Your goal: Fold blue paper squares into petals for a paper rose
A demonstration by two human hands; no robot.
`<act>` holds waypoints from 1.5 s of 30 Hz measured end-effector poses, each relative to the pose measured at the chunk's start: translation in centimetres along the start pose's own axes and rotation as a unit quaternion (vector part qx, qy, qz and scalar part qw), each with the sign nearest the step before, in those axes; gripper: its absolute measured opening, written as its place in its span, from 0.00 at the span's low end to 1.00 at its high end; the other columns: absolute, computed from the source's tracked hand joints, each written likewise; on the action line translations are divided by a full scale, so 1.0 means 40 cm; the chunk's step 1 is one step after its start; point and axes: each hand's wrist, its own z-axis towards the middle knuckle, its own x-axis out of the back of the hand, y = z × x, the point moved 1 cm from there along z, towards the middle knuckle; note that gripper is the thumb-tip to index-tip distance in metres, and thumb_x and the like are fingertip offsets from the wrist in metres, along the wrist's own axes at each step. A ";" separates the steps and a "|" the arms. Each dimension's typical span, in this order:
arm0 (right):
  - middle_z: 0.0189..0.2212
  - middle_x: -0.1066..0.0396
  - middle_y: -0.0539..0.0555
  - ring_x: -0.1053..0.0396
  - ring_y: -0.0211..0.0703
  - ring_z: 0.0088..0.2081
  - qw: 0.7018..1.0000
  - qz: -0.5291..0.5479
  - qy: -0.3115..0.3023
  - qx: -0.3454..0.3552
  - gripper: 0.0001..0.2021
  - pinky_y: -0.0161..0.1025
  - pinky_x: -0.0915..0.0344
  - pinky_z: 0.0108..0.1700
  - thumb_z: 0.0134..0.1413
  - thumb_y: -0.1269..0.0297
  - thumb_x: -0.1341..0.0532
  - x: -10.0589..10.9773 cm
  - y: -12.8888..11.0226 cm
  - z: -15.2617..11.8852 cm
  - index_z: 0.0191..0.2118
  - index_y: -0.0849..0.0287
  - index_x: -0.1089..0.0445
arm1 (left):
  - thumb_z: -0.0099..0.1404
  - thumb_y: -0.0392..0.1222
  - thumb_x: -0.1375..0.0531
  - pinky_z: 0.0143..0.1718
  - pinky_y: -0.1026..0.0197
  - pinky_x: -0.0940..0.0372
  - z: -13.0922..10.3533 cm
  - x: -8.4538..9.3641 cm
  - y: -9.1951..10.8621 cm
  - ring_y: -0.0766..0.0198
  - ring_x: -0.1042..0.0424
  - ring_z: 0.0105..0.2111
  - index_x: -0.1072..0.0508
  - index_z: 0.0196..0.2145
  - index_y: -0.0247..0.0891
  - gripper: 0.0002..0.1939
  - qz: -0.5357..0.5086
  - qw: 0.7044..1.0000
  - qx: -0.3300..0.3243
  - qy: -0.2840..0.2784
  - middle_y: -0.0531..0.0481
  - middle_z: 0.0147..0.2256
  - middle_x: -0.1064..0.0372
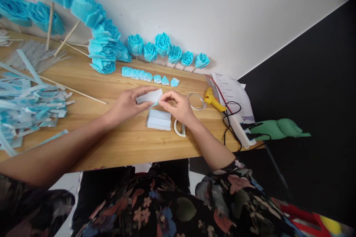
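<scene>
My left hand [129, 103] is closed on a pale, whitish-blue paper piece [150, 96], thumb below and fingers along its top. At the piece's right end, my right hand [176, 104] pinches a corner between thumb and fingertips; a small light-blue edge shows there. Just below the hands lies a stack of pale blue paper pieces [159, 120] on the wooden table [125, 148]. Beside that stack, partly under my right wrist, is a white D-shaped object [180, 129]. Beyond the hands runs a row of small folded blue pieces [137, 73].
Blue paper roses [163, 44] on sticks stand along the wall, with bigger ones [102, 52] at left. Paper strips [30, 107] heap on the left. To the right are a tape roll [196, 101], a yellow glue gun [213, 99], cables and a white power strip [242, 133].
</scene>
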 end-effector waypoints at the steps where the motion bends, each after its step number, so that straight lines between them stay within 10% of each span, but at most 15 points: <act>1: 0.33 0.24 0.50 0.27 0.37 0.35 1.000 -0.004 0.003 -0.003 0.05 0.39 0.31 0.43 0.56 0.61 0.35 -0.001 0.001 -0.001 0.34 0.56 0.28 | 0.61 0.47 0.35 0.58 0.51 0.33 0.000 0.000 0.001 0.51 0.26 0.55 0.23 0.54 0.43 0.24 0.001 1.000 0.004 -0.002 0.46 0.55 0.24; 14: 0.34 0.26 0.49 0.28 0.37 0.36 0.999 -0.016 0.042 0.025 0.08 0.38 0.30 0.44 0.57 0.62 0.35 0.001 0.004 -0.005 0.42 0.55 0.28 | 0.60 0.50 0.34 0.50 0.55 0.31 -0.003 0.012 0.045 0.51 0.27 0.51 0.29 0.61 0.42 0.32 0.010 0.999 0.017 -0.038 0.43 0.61 0.31; 22: 0.34 0.27 0.49 0.29 0.38 0.36 0.999 -0.024 0.039 0.002 0.11 0.41 0.29 0.45 0.57 0.62 0.36 -0.001 0.003 -0.005 0.46 0.54 0.28 | 0.60 0.46 0.36 0.36 0.59 0.32 0.002 0.007 0.019 0.64 0.29 0.31 0.28 0.60 0.42 0.29 0.001 0.999 0.034 -0.018 0.44 0.55 0.26; 35: 0.39 0.27 0.50 0.28 0.41 0.39 1.000 -0.022 -0.009 0.006 0.24 0.43 0.27 0.46 0.57 0.60 0.35 0.000 0.007 -0.008 0.59 0.49 0.33 | 0.62 0.44 0.38 0.38 0.60 0.32 -0.001 0.004 0.018 0.58 0.26 0.41 0.28 0.59 0.40 0.27 0.016 1.000 -0.023 -0.012 0.43 0.57 0.27; 41: 0.34 0.27 0.48 0.30 0.41 0.33 0.998 -0.049 0.011 0.027 0.29 0.45 0.26 0.46 0.58 0.64 0.37 -0.001 0.005 -0.006 0.65 0.48 0.38 | 0.61 0.41 0.37 0.30 0.62 0.35 -0.004 0.004 0.018 0.69 0.34 0.25 0.32 0.63 0.41 0.32 -0.004 1.000 -0.002 -0.006 0.45 0.49 0.24; 45: 0.50 0.24 0.52 0.26 0.42 0.37 0.997 -0.073 0.006 0.026 0.31 0.47 0.24 0.47 0.57 0.66 0.37 0.001 0.002 -0.008 0.65 0.46 0.39 | 0.62 0.43 0.36 0.33 0.61 0.35 0.000 0.001 0.012 0.65 0.30 0.30 0.37 0.65 0.38 0.35 -0.116 0.993 -0.001 0.004 0.48 0.38 0.25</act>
